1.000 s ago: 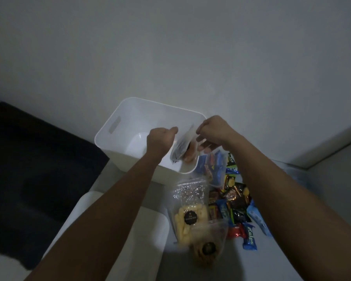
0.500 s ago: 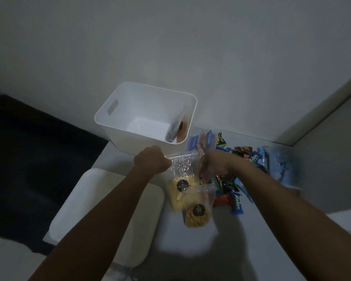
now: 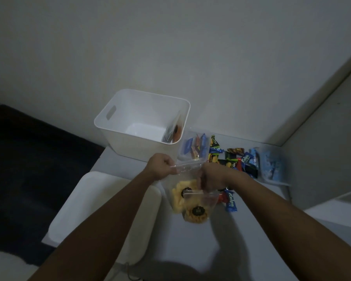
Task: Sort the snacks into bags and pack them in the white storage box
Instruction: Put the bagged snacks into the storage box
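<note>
Head view: hands [image 3: 162, 166] on clear bag [image 3: 187, 169]

One white storage box [image 3: 130, 118], open-topped, at the desk's far edge, holding one filled bag [image 3: 173, 131]. Three more clear bags on the desk: one with wrapped snacks [image 3: 193, 149], two with yellow snacks [image 3: 182, 194] [image 3: 199, 209]. One white lid [image 3: 101, 205] at the left edge. Loose wrapped snacks [image 3: 239, 161] piled toward the right edge, too jumbled to count. Two hands: left [image 3: 160, 167], right [image 3: 210, 175].
</note>
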The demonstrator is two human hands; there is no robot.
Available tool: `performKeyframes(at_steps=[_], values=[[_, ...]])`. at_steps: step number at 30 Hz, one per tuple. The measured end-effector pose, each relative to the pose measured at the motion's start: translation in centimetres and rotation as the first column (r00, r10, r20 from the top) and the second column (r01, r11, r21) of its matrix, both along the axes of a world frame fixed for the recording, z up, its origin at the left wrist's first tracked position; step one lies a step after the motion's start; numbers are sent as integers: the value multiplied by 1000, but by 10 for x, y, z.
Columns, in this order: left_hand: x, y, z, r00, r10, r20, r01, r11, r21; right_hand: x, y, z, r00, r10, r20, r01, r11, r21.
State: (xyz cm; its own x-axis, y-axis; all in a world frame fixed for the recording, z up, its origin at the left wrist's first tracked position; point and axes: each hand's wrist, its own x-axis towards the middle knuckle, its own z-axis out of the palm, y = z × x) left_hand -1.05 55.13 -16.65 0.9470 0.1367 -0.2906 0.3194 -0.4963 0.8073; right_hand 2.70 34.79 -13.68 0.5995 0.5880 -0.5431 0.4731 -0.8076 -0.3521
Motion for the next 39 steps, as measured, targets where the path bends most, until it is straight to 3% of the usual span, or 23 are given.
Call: performKeyframes(at_steps=[8,14,21,27,32,39], values=[[2,-14,71,968,-251,-29,252,966,63,11,-16,77,999,-46,-2,46,999,14],[15,-1,161,981,-192,36,190,981,48,33,-25,167,961,-261,-95,277,919,280],[39,35,232,993,-84,83,83,996,16,58,3,227,919,-392,-52,361,777,515],[58,58,245,986,54,160,-47,998,-45,72,56,222,875,-472,-111,421,625,657],[68,73,217,980,100,170,-98,995,-24,85,95,189,813,-540,-217,521,509,685],[80,78,146,986,122,114,-122,993,-11,93,115,123,773,-583,-250,605,561,565]])
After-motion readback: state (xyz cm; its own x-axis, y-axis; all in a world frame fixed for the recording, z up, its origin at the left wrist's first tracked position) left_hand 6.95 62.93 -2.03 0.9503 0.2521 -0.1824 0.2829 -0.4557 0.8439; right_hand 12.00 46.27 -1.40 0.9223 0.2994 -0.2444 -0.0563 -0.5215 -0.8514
